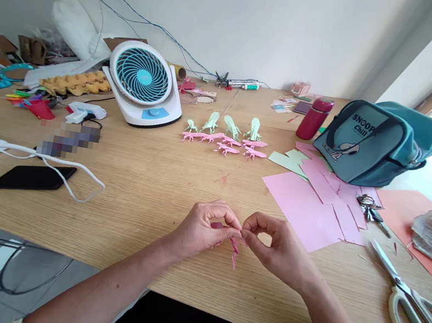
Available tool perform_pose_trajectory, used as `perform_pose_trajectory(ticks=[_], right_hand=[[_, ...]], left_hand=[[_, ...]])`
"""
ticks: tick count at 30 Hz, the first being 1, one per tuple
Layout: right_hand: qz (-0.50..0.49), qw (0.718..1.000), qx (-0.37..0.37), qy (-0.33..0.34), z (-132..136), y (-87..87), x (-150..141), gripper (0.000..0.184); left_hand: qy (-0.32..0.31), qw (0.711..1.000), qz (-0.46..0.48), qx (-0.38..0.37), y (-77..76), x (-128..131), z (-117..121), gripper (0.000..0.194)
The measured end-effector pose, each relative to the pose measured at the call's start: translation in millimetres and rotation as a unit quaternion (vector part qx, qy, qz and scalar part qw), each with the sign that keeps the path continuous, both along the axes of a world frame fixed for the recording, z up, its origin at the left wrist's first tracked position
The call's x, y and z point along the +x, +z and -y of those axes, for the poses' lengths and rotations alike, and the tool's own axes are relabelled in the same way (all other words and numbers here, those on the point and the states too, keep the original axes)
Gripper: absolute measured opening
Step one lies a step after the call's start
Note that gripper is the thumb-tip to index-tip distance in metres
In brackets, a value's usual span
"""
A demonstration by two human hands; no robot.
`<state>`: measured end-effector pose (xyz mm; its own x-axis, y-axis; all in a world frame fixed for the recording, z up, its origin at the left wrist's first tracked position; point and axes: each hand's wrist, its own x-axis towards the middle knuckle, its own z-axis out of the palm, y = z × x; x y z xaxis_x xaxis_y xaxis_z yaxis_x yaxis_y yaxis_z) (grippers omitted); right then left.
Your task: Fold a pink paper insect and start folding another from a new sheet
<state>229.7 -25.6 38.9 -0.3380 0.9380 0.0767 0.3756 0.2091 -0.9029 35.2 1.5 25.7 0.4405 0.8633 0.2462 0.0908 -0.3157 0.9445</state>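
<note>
Just above the table near its front edge, my left hand is closed around a pink origami insect, with thin folded legs hanging below the fingers. Most of its body is hidden by that hand. Thumb and forefinger of my right hand pinch a small tip of the same pink paper. Farther back stand several finished pink paper insects in rows, with several pale green ones behind them.
Right of my hands lie pink paper sheets, large scissors and keys. A teal bag and a red flask stand behind. At left are a white fan, a black phone and a white cable.
</note>
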Motion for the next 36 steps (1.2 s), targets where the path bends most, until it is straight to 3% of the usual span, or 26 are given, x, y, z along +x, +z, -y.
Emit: perform_pose_trajectory(ticks=[4, 8, 11, 25, 30, 36], right_hand=[[-0.045, 0.998, -0.034, -0.008, -2, -6.0, 0, 0.017], [-0.141, 0.984, -0.105, 0.044, -6, -10.8, 4, 0.024], [-0.14, 0.98, -0.134, 0.052, -8, -11.1, 6, 0.032], [-0.123, 0.983, -0.132, 0.037, -7, -9.9, 4, 0.031], [-0.133, 0.982, -0.131, 0.033, -5, -9.5, 3, 0.03], [-0.078, 0.992, -0.102, 0.02, -6, -13.8, 5, 0.026]], left_hand=[[0.01, 1.0, 0.022, -0.009, -3.0, 1, -1, 0.032], [-0.003, 0.999, 0.033, -0.002, -4.8, -2, -4, 0.026], [0.001, 0.999, 0.029, 0.027, -4.5, -3, -4, 0.025], [0.017, 0.987, 0.003, 0.162, 3.5, 0, -4, 0.011], [0.013, 0.987, 0.001, 0.158, 3.1, 2, -3, 0.01], [0.034, 0.988, -0.024, 0.149, 0.4, 2, -1, 0.007]])
